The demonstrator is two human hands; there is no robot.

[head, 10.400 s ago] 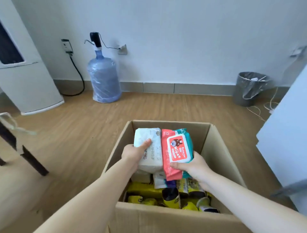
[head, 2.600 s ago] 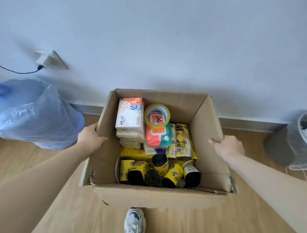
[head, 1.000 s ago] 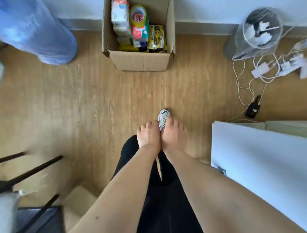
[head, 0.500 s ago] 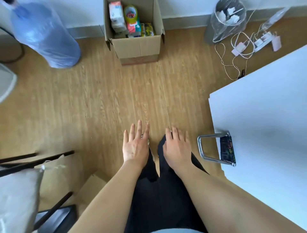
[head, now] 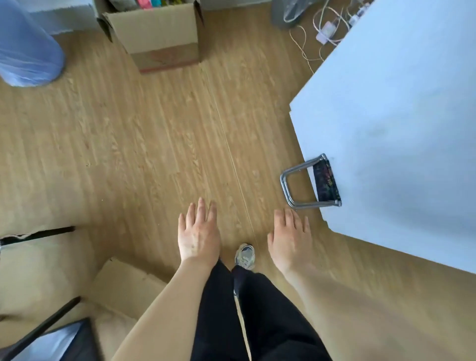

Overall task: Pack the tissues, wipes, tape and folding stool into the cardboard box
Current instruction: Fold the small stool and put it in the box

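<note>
- Table, big and white, on the right side, with the folding stool hanging off its near edge.
- Cardboard box far off at the top, on the wood floor by the wall, top still open. Bright packs peeking over the rim, too cut off to name. Tissues, wipes and tape likely packed already, judging by that, but not sure.
- Folding stool not packed yet, so probably the last job left. Folded flat, lying on the table edge. Dark cloth seat on the table top, shiny metal loop sticking out past the edge over the floor, toward the left. Long side running along the table edge, from near to far.
- Right hand open and flat, holding nothing, near the metal loop but not touching it.
- Left hand open too, fingers spread, holding nothing, apart from the right hand.
- Shoe on the floor between the two hands.
</note>
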